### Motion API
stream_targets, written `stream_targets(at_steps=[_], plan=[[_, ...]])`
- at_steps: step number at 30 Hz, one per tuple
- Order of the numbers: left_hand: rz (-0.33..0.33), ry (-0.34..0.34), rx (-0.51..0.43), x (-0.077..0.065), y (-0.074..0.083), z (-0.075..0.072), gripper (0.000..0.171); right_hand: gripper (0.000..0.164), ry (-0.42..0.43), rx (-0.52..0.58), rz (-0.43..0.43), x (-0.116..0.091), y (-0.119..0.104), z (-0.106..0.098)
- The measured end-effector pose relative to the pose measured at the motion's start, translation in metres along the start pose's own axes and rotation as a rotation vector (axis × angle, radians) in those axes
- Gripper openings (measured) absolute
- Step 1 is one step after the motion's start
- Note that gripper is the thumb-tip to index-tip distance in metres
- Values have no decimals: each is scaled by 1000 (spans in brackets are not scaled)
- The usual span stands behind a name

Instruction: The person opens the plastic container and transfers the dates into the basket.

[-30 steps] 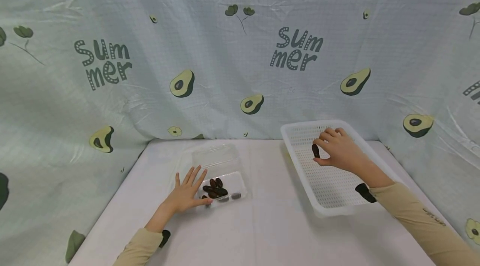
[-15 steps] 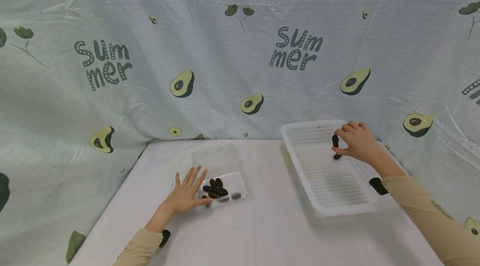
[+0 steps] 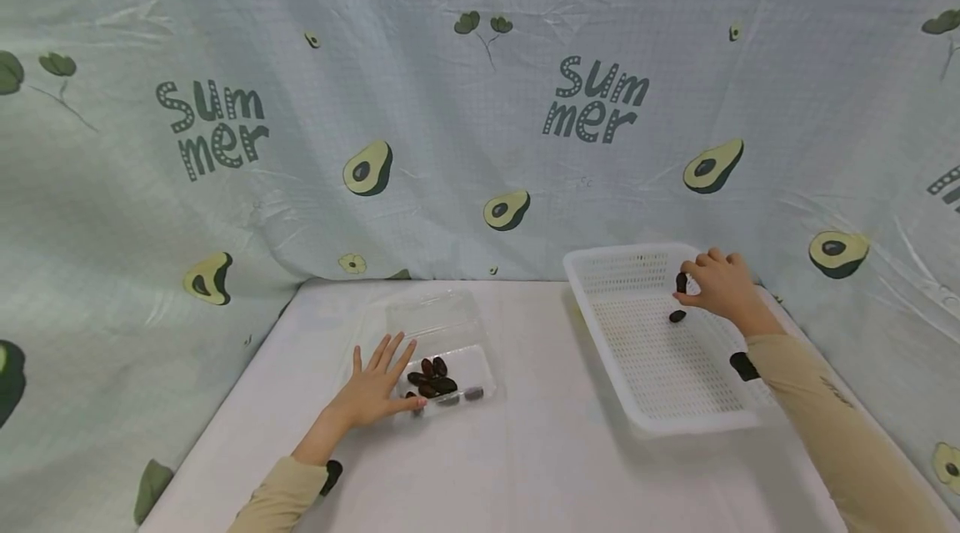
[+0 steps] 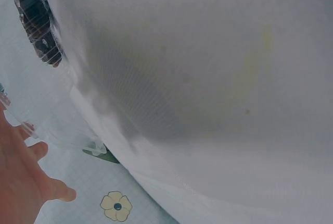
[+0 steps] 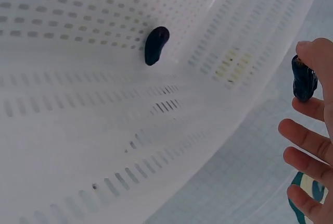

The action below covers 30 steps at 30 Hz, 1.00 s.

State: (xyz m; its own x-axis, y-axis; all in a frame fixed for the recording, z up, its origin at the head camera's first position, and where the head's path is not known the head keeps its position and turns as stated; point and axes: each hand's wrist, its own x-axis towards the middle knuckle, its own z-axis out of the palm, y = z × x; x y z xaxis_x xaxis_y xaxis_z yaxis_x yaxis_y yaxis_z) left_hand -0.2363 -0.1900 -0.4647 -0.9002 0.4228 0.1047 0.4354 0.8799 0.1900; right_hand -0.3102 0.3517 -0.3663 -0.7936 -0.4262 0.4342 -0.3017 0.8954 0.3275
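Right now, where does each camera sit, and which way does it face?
Head: on the person's head, facing forward and down at the clear box and white basket; left hand, right hand and sleeves show.
Left wrist: worn there, looking at the white tablecloth and part of the clear box; part of the left hand shows.
Right wrist: worn there, looking into the white basket; part of the right hand shows, pinching a dark oval piece.
Head and right wrist share the white basket.
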Motion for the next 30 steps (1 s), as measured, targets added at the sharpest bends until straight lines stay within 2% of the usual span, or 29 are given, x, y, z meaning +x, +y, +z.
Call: stream_targets(at_steps=[5,10,18,30], plan=[[1,1,10,0,1,-1,93,43,-154,-5,35,3,1,10],[-1,-1,-4,0,2,-4,92,41,-212,-30,6,2,0,22],[-2,-3,-3,0,2,-2,92,40,-164,-19,-76,-12,0,51],[-3,3,-5,1,0,0,92,38,-149,-16,-100,-16,-3,63]])
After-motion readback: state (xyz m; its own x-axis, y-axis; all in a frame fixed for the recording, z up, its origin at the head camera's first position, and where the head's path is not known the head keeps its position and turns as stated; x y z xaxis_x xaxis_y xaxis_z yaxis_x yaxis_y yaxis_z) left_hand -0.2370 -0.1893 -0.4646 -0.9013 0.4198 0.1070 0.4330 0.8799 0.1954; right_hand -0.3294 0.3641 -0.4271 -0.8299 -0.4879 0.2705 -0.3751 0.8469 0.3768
